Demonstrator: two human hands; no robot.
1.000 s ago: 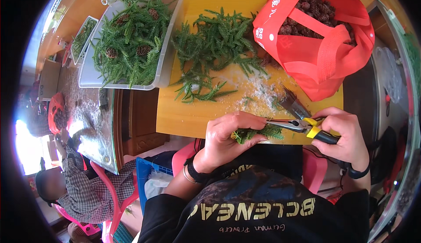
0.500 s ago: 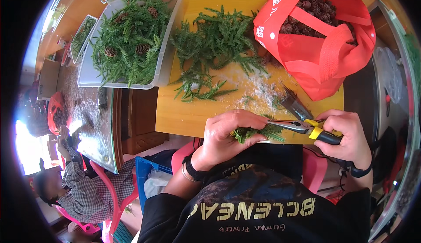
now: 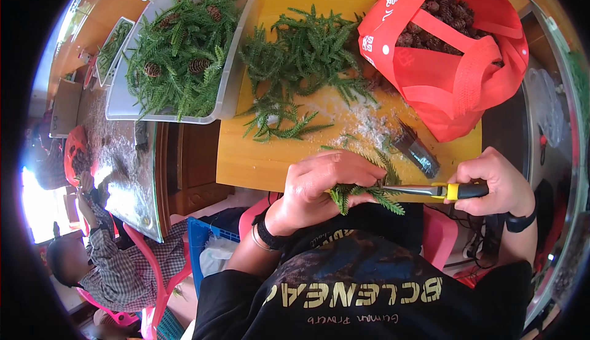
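My left hand (image 3: 329, 183) is closed around a green artificial pine sprig (image 3: 388, 200) just past the table's near edge. In my right hand (image 3: 499, 185) is a pair of long-nose pliers (image 3: 424, 190) with yellow and black handles. The tips of their jaws reach into the sprig beside my left fingertips; what they grip there is hidden. Beyond my hands, a bundle of thin dark wires in plastic (image 3: 418, 151) lies on the yellow table (image 3: 270, 165), next to scattered white flakes (image 3: 365, 122).
Loose pine sprigs (image 3: 307, 57) cover the table's middle. A clear plastic bin (image 3: 232, 88) of sprigs with pine cones stands at far left. At far right sits a red bag (image 3: 424, 88) full of pine cones. Another person (image 3: 123, 266) sits at a table on the left.
My right hand has shifted right and turned the pliers, which show edge-on now. The sprig in my left hand has turned, and more of its needles stick up and out.
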